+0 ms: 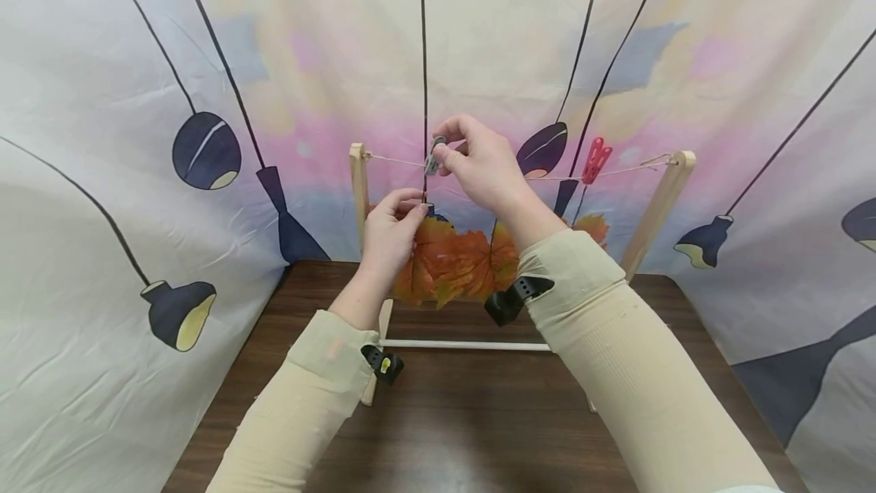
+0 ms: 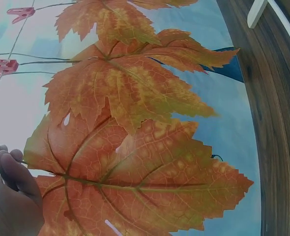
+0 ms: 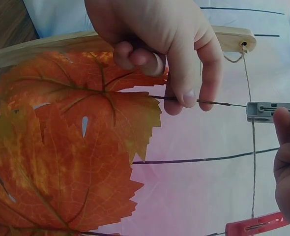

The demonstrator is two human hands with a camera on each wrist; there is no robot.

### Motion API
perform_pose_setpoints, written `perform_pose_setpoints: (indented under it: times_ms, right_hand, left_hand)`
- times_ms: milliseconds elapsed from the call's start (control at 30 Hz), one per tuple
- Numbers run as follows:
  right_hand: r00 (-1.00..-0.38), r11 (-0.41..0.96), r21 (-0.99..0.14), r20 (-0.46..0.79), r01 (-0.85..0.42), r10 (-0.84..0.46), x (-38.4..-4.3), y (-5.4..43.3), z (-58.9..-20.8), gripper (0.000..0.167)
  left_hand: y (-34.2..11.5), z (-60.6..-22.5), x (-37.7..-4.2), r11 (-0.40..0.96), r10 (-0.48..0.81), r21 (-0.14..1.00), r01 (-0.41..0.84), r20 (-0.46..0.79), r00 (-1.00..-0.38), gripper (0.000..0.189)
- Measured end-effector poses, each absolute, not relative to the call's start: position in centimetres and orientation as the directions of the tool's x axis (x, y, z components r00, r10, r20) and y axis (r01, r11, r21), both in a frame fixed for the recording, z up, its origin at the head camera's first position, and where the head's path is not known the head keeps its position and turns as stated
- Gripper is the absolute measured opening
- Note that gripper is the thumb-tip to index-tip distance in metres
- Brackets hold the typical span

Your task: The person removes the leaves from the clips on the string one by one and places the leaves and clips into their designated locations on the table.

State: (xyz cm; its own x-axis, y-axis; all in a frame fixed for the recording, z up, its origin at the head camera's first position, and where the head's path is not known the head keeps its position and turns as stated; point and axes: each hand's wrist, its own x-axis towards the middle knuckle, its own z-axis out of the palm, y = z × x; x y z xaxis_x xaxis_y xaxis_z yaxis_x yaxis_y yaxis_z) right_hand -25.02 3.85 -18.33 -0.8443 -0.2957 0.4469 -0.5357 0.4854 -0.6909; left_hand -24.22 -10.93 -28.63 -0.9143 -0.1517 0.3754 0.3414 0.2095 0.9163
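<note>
My left hand [image 1: 395, 230] pinches the dark stem of an orange artificial maple leaf [image 2: 135, 187] between thumb and fingertips. Above and to its right, my right hand [image 1: 486, 166] pinches a grey clothespin [image 3: 265, 112] by its handle end. In the right wrist view the clothespin's front end lies across the string [image 3: 253, 167], and the stem's tip reaches it. Whether it clamps the stem cannot be told. Beside this leaf, more orange leaves [image 2: 130, 73] hang from the string by their stems, held with red clothespins [image 2: 2, 66].
Wooden posts [image 1: 650, 211] hold up the string at both ends, with a white rod [image 1: 465, 345] low between them. The frame stands on a dark brown table [image 1: 479, 417]. Behind hangs a cloth backdrop [image 1: 328, 44] printed with lamps.
</note>
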Motion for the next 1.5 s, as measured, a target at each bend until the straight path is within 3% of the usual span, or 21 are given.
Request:
perform_pose_setpoints:
  times_ms: [500, 1100, 1500]
  right_hand:
    - [-0.845, 0.427, -0.73, 0.475, -0.533, -0.244, -24.8, 4.6, -18.6, 0.02]
    - [-0.809, 0.382, -0.714, 0.51, -0.587, -0.29, -24.3, 4.9, -20.0, 0.029]
    - [-0.819, 0.323, -0.756, 0.487, -0.569, -0.303, -24.1, 4.7, -21.6, 0.039]
  left_hand:
    - [-10.8, -29.0, -24.2, 0.293, -0.188, 0.883, 0.367, 0.429, -0.883, 0.017]
    - [-10.8, -30.4, -23.8, 0.244, -0.217, 0.905, 0.349, 0.401, -0.89, 0.02]
    - [-11.3, -31.4, -23.7, 0.217, -0.235, 0.908, 0.358, 0.405, -0.884, 0.02]
